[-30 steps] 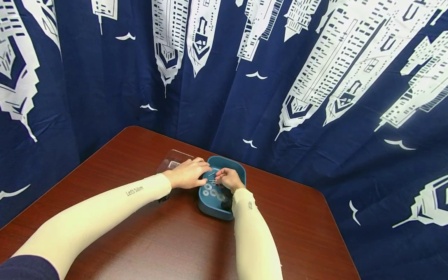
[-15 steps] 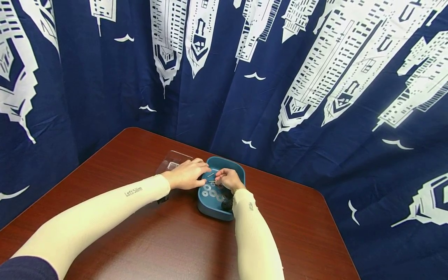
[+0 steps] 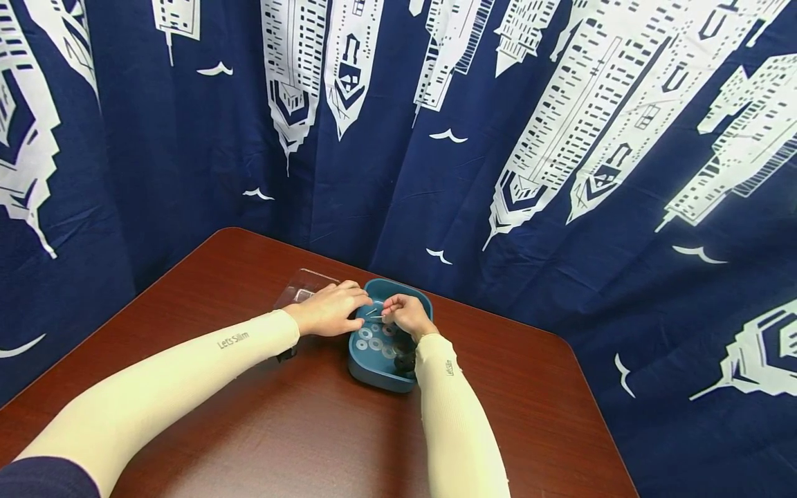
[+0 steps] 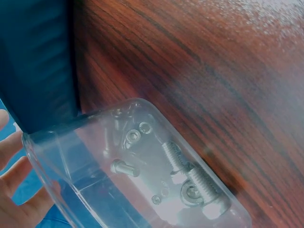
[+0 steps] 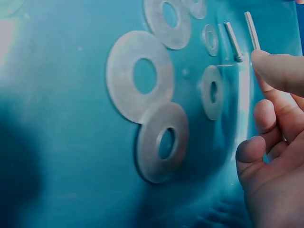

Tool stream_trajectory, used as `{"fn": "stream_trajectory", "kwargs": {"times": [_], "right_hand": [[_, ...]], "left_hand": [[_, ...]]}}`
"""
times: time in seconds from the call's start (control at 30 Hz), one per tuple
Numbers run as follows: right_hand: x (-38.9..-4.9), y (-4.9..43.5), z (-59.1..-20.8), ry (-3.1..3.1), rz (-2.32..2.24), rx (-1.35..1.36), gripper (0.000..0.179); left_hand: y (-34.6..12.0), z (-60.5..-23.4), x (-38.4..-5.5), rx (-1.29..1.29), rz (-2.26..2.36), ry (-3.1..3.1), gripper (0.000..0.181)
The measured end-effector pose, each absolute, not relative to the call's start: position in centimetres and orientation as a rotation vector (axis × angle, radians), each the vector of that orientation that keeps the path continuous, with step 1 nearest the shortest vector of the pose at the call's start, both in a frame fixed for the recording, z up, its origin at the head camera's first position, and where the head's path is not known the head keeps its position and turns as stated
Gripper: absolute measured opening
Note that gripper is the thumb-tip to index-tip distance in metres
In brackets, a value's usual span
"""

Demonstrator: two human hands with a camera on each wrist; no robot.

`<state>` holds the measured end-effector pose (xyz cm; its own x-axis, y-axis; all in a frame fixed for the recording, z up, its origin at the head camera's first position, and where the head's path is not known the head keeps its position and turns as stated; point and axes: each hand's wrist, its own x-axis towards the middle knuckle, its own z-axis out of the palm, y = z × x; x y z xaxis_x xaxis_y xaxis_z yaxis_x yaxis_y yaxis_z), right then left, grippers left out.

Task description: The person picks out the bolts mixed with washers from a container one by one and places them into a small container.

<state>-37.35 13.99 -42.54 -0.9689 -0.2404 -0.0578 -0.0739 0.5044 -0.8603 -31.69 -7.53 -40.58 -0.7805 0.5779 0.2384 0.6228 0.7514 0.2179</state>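
Observation:
A blue bin point(image 3: 376, 379) holds pale flat washers and thin metal screws. My right hand point(image 3: 407, 318) reaches into it and pinches a screw point(image 5: 251, 28) between thumb and forefinger, shaft pointing away from the fingertips. Beside that one, a second screw point(image 5: 232, 40) lies in the bin. Large washers point(image 5: 140, 78) spread across the bin's floor in the right wrist view. My left hand point(image 3: 330, 309) lies at the bin's left edge, its fingers point(image 4: 14, 173) relaxed and reaching over the inside. Under the left wrist stands a clear plastic box point(image 3: 299, 287).
Inside the clear box lie thick bolts point(image 4: 204, 185), a short screw point(image 4: 124, 168) and small nuts or washers. Dark round things point(image 3: 405, 363) sit at the bin's near right, partly covered by the right wrist. A patterned blue curtain point(image 3: 355, 200) hangs behind the brown table point(image 3: 280, 429).
In the head view the surroundings drift slightly left. My right hand, still pinching the screw, has shifted a little right relative to the bin. The left hand stays at the bin's edge.

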Motion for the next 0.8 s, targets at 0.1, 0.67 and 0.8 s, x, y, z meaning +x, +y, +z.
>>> {"fn": "stream_trajectory", "kwargs": {"times": [0.1,0.67,0.8], "right_hand": [[-37.4,13.9,-42.1,2.570,-1.457,-0.297,0.027],[-37.4,13.8,-40.1,2.595,-1.451,-0.357,0.024],[-37.3,13.6,-39.5,2.586,-1.476,-0.376,0.025]], "left_hand": [[-7.7,-40.5,-31.7,-0.962,-0.428,-2.790,0.048],[-9.4,-40.0,-31.2,-0.925,-0.449,-2.774,0.046],[-10.1,-39.8,-31.0,-0.903,-0.456,-2.774,0.046]]}}
